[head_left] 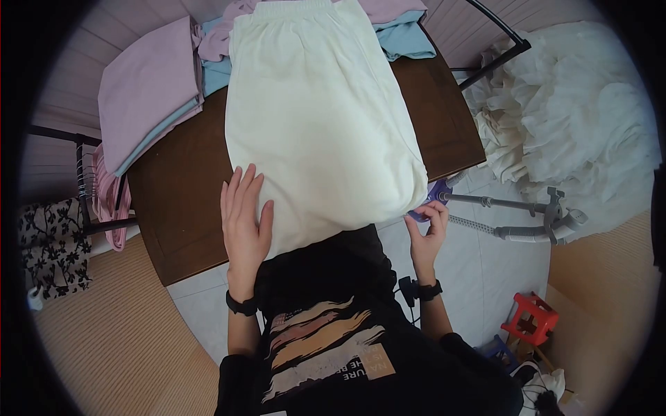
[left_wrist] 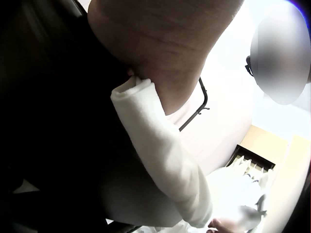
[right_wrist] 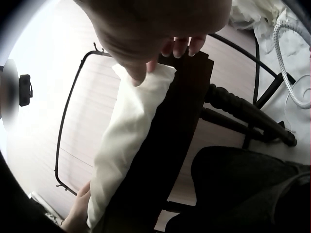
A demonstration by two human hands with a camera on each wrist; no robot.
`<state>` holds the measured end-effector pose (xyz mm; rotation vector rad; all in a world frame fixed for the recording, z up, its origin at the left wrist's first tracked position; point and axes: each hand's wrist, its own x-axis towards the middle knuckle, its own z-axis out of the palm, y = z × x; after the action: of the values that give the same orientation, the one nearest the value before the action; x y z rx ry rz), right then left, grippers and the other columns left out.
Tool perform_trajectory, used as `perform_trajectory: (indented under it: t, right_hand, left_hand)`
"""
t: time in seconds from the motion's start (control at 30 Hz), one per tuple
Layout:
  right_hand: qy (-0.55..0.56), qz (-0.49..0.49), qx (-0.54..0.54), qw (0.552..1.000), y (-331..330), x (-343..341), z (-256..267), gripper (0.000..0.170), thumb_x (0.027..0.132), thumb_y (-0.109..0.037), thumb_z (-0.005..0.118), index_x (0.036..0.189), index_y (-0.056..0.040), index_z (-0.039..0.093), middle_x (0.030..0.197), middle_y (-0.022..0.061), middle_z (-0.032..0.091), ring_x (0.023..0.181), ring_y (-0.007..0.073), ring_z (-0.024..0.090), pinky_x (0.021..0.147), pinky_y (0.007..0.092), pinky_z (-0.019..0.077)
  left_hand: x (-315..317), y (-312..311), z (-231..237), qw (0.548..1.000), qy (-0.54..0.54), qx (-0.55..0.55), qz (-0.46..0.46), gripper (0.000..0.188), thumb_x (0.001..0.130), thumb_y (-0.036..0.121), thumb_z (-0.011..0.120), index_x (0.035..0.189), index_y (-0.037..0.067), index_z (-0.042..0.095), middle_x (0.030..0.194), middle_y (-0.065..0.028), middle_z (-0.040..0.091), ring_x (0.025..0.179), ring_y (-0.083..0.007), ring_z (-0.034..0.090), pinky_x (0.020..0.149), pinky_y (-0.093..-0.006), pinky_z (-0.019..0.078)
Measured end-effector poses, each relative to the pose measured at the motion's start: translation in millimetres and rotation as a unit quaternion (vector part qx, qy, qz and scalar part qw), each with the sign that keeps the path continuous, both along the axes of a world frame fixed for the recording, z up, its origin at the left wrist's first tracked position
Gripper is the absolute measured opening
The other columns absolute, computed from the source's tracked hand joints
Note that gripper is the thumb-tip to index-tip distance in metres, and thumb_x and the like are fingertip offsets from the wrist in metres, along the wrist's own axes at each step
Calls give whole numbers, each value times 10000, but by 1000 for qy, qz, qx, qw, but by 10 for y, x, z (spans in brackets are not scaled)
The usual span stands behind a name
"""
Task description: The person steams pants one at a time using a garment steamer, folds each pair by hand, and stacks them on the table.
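Note:
Cream-coloured pants (head_left: 319,125) with a gathered elastic waistband (head_left: 295,8) lie folded on a dark wooden table (head_left: 180,201), waistband at the far side. Straight fingers of my left hand (head_left: 244,225) rest on the near left edge of the cloth. At the near right corner, my right hand (head_left: 429,232) pinches the fabric between thumb and fingers. The right wrist view has this pinched corner of the pants (right_wrist: 141,104) under the hand. Seen from the left wrist, the folded near edge (left_wrist: 155,131) forms a thick rounded roll.
Stacked pink and blue folded clothes (head_left: 149,97) sit at the table's far left, with more blue cloth (head_left: 406,38) behind the pants. Pink hangers (head_left: 111,201) hang at left. White ruffled fabric (head_left: 583,104), a steamer pole (head_left: 496,202) and a red stool (head_left: 531,319) are at right.

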<state>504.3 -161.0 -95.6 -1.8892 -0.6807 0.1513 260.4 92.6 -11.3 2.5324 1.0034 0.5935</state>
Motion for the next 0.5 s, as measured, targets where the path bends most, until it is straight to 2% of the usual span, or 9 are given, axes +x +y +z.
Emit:
perform_trajectory:
  t: [0.03,0.1,0.23,0.3,0.43,0.5]
  right_hand:
    - [1,-1,-1,1000,20,-19,-1,283,781,-10,839,1001,-32,662,1150,62,542,1027,198,526,866,317,449]
    - [106,-43,57,992,61,-20,-5,277,781,1,840,1004,-27,679,1121,55,559,969,183,520,833,300,438]
    - [99,-27,45,994,44,21,-2,279,788,14,832,1021,-23,683,1096,52,574,932,169,525,837,293,436]
    - [52,8,43,998,28,35,-1,272,800,15,826,1025,-24,679,1098,56,579,925,163,520,844,289,434]
    - [42,26,28,998,42,21,-18,263,818,20,814,1030,-18,663,1105,57,582,949,160,519,854,289,434]
    - [145,-29,136,980,97,-26,-74,246,837,28,798,1027,-11,648,1110,57,600,987,162,528,871,288,433]
  left_hand:
    - [0,-5,2,1000,1,-1,-1,421,952,27,626,1372,9,607,1529,-154,557,1492,-378,424,1244,-545,268]
    - [10,-2,15,1000,2,2,1,423,953,30,624,1375,11,607,1529,-153,558,1494,-376,422,1246,-543,264]
    - [13,-1,12,1000,0,1,1,423,955,33,622,1376,12,607,1528,-152,560,1495,-376,421,1247,-542,263]
    - [10,-1,7,1000,-2,0,1,422,954,33,623,1375,10,607,1528,-153,560,1495,-378,421,1246,-542,263]
    - [17,-3,16,1000,-2,-2,-1,422,953,32,624,1373,9,607,1530,-153,558,1494,-380,421,1244,-542,265]
    - [14,-2,9,1000,-1,2,0,421,951,31,625,1371,7,607,1530,-154,558,1493,-381,422,1242,-543,268]
